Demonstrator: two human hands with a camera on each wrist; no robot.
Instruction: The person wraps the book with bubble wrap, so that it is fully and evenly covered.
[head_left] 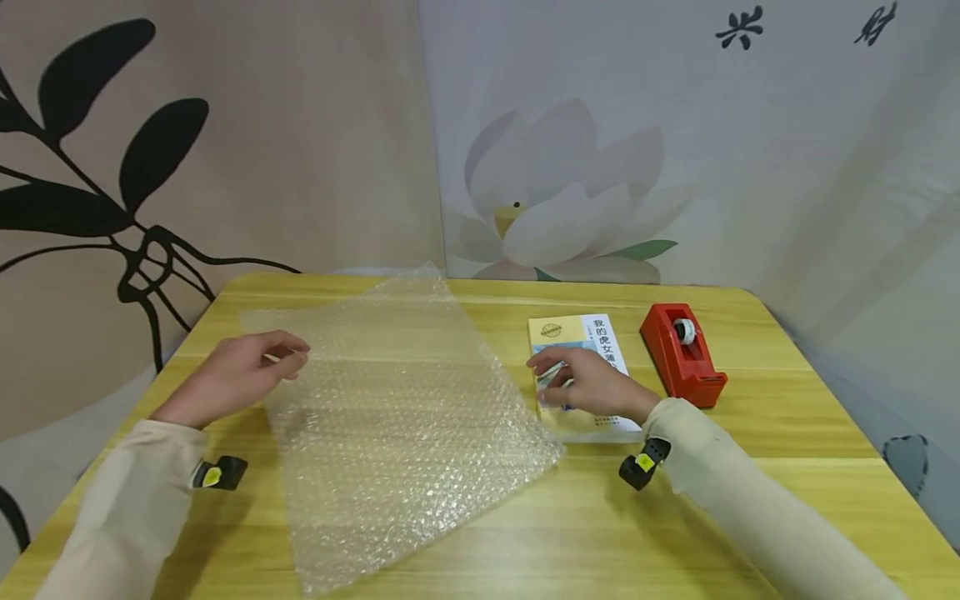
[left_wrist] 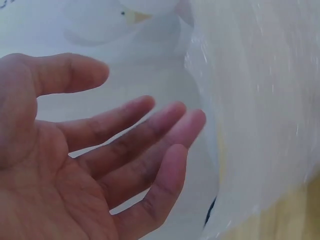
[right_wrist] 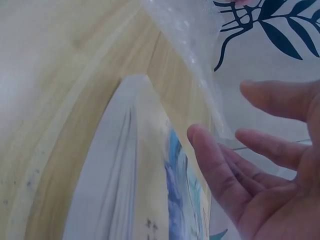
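Observation:
A sheet of clear bubble wrap (head_left: pixel 405 433) lies spread over the left and middle of the table, its far corner lifted slightly. My left hand (head_left: pixel 247 371) hovers by the sheet's left edge; its fingers are loosely bent with nothing between them, as the left wrist view shows. Over a paperback book (head_left: pixel 600 333) with a yellow and white cover hangs my right hand (head_left: pixel 588 379), fingers relaxed and holding nothing. In the right wrist view the book (right_wrist: pixel 150 190) shows its page edges, and that hand (right_wrist: pixel 270 175) is apart from it.
A red tape dispenser (head_left: pixel 682 354) with a roll of tape stands to the right of the book. The wooden table (head_left: pixel 795 517) ends at a cloth backdrop (head_left: pixel 315 125) printed with leaves and a lotus. Each wrist wears a small black camera (head_left: pixel 221 473).

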